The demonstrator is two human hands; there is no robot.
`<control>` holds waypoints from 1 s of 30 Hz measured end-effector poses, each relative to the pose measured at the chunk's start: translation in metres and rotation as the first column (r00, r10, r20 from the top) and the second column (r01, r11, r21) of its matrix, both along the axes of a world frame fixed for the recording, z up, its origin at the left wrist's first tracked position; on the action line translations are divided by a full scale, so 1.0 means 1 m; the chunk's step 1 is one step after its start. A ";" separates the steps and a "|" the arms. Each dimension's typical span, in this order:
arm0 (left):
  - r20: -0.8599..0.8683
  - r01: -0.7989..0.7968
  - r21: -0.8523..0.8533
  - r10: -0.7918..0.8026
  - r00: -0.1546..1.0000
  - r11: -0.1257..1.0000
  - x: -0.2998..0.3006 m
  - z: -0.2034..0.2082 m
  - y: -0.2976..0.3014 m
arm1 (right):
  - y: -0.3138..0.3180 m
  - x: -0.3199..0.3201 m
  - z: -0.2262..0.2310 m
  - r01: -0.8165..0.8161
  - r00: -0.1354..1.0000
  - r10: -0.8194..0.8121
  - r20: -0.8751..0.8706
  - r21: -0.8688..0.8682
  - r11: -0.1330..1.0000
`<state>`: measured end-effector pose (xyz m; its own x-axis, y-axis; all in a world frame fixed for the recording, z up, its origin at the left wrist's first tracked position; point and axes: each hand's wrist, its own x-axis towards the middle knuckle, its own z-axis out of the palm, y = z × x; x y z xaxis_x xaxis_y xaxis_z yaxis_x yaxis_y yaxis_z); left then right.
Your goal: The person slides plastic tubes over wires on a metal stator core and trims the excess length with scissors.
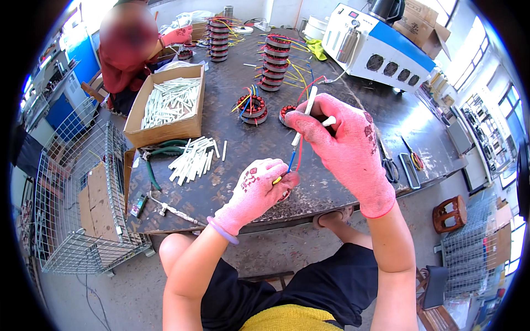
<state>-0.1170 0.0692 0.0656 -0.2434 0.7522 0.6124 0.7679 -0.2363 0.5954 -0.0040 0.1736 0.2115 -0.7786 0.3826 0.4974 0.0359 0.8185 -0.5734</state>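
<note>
My left hand (255, 192), in a pink glove, is closed at the table's near edge around a small wound motor stator (285, 195), mostly hidden by the fingers. From it rise a blue wire (291, 160), a red wire (300, 157) and a yellow wire end (277, 180). My right hand (348, 149), gloved too, pinches a thin white sleeve tube (312, 99) whose lower end meets the top of the blue wire. A second white tube (329, 121) sticks out between its fingers. Just beyond the right fingertips lies another stator (286, 113), partly covered.
Loose white tubes (193, 160) lie left, beside an open cardboard box (165, 132) of more and green-handled pliers (152, 165). Stacked stators (274, 63) stand beyond. Scissors (391, 170) lie right; a white-blue machine (381, 49) stands behind. A co-worker (124, 55) sits far left.
</note>
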 end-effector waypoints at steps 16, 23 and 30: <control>0.017 -0.005 -0.014 0.006 1.000 1.000 -0.001 0.001 -0.002 | -0.001 0.000 -0.008 0.013 1.000 -0.013 -0.004 0.036 0.999; -0.046 -0.022 0.006 0.022 0.999 1.000 0.000 0.001 0.001 | 0.002 0.002 -0.027 0.019 0.996 -0.020 -0.083 -0.014 1.000; -0.044 -0.048 0.037 0.050 0.998 0.998 0.001 -0.002 0.002 | 0.003 0.010 -0.018 0.052 0.997 -0.055 0.050 0.059 0.997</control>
<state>-0.1164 0.0717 0.0637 -0.2510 0.7176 0.6496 0.8048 -0.2182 0.5519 0.0060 0.1766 0.1937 -0.7829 0.3963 0.4795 0.1092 0.8463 -0.5213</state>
